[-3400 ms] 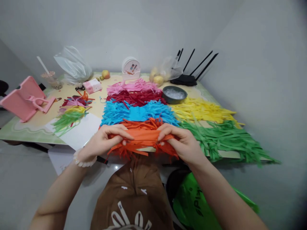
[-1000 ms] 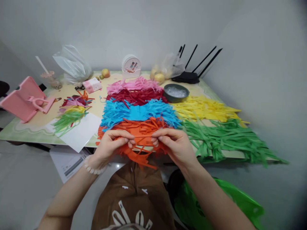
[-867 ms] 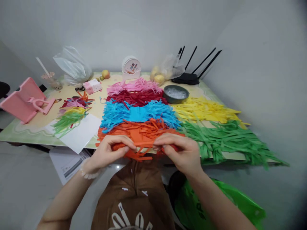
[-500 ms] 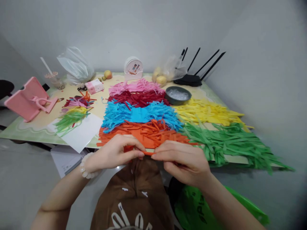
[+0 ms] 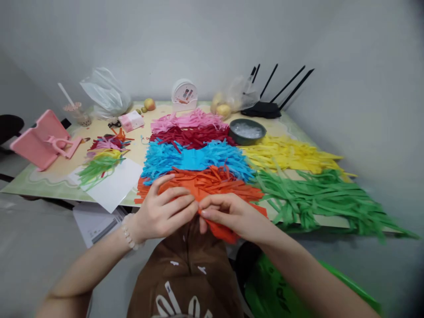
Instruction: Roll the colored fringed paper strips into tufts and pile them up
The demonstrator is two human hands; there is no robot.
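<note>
Orange fringed paper [image 5: 212,179] lies at the table's front edge, and part of it hangs over the edge under my hands. My left hand [image 5: 170,207] pinches the orange paper, its index finger raised over the fringe. Close beside it, my right hand [image 5: 230,216] grips the same paper between thumb and fingers, the fingertips nearly touching those of the left. Behind are rows of blue [image 5: 195,159], dark red [image 5: 198,137] and pink [image 5: 195,120] fringed paper. Yellow [image 5: 291,154] and green [image 5: 318,196] fringes spread to the right.
A dark bowl [image 5: 247,132] stands behind the yellow fringe. At the left are a pink stand [image 5: 41,141], a drink cup [image 5: 79,115], mixed strips [image 5: 102,163] and white paper [image 5: 114,183]. A black router [image 5: 261,110] and bagged fruit [image 5: 223,109] sit at the back.
Both hands have come closer together. The right hand has moved left, the left hand's fingers now cover the fold, and an orange flap hangs below the right hand.
</note>
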